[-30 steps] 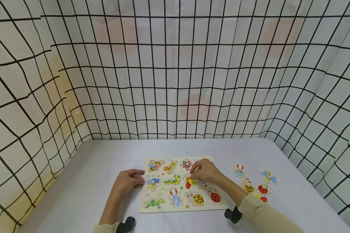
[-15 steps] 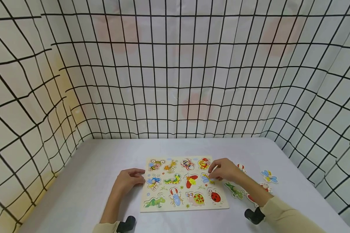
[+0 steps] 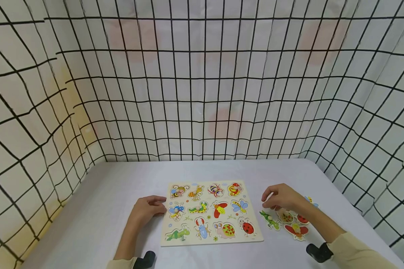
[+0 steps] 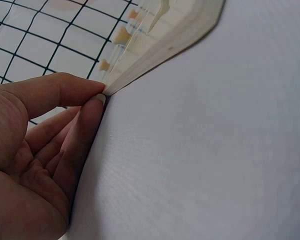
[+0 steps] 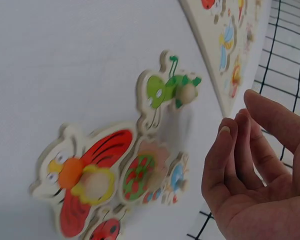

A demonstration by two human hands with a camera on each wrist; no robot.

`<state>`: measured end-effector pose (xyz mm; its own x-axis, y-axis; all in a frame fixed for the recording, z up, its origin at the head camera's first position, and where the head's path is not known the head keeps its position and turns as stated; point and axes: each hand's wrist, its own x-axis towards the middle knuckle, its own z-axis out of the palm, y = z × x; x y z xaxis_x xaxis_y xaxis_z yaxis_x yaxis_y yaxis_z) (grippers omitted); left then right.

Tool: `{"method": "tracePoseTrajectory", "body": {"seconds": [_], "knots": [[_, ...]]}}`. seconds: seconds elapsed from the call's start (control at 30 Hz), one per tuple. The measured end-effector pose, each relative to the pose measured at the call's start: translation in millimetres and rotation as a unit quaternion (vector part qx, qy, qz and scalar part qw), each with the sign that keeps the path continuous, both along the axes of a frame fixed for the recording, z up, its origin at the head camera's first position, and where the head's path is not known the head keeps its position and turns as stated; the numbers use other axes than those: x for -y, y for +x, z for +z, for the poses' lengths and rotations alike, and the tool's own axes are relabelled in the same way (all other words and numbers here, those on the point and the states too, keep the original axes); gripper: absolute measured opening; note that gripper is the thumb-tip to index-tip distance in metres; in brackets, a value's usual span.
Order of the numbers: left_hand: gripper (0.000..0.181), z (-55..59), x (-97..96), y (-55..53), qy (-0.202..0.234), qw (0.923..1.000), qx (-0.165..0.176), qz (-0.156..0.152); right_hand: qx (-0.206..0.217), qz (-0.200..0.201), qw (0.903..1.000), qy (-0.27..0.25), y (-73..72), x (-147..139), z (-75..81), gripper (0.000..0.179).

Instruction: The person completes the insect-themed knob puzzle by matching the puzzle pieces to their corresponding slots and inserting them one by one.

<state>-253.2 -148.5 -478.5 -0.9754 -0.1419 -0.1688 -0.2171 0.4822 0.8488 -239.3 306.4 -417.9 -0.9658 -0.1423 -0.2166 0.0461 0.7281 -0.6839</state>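
Nearest the person, on the white cloth: red-winged moth piece [image 3: 296, 230], wings spread roughly across, wooden knob up. Just beyond and to its left, the green insect piece [image 3: 270, 220], grasshopper-like, lying flat between the heap and the puzzle board [image 3: 208, 241]. Its long axis slants from far-left to near-right; the right wrist view puts its knob [image 5: 187, 94] toward the end nearer the fingers.

Snail piece [image 3: 285, 216] and ladybird piece [image 3: 302, 219] crowd in behind the moth, just beyond the green piece's right side.

Right hand [image 3: 282, 197] hangs over the far side of this heap. Thumb and fingers curved, tips parted, nothing between them. The key relation, as judged: the green piece lies just nearer the person than those fingertips, almost straight toward the body, so a short reach back and down would cover it. The right hand is plainly the closer one.

Left hand [image 3: 148, 209] sits well apart, across the board. Index finger and thumb extended, spaced apart, tips at the board's left edge; no loose piece held.

Farther right, a blue-winged bee piece [image 3: 311, 201], partly behind the right forearm. Beyond the cloth, a black grid wall [image 3: 204, 121].
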Motion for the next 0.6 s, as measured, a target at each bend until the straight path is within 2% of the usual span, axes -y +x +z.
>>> {"method": "tracePoseTrajectory", "body": {"seconds": [0.2,0.4,0.6], "knots": [[0.035,-0.1,-0.8,0.2,0.000,1.0000,-0.007,-0.003,0.009,0.011,0.9999,0.000,6.2,-25.2,-4.6,0.021],[0.034,-1.6,-0.3,0.5,0.003,1.0000,-0.008,-0.005,0.020,0.032,0.9993,0.002,16.3,-44.6,-2.0,0.019],[0.035,-0.9,0.2,-0.2,0.003,1.0000,-0.004,-0.006,0.045,0.049,0.9977,-0.008,21.5,-62.6,-4.6,0.016]]}}
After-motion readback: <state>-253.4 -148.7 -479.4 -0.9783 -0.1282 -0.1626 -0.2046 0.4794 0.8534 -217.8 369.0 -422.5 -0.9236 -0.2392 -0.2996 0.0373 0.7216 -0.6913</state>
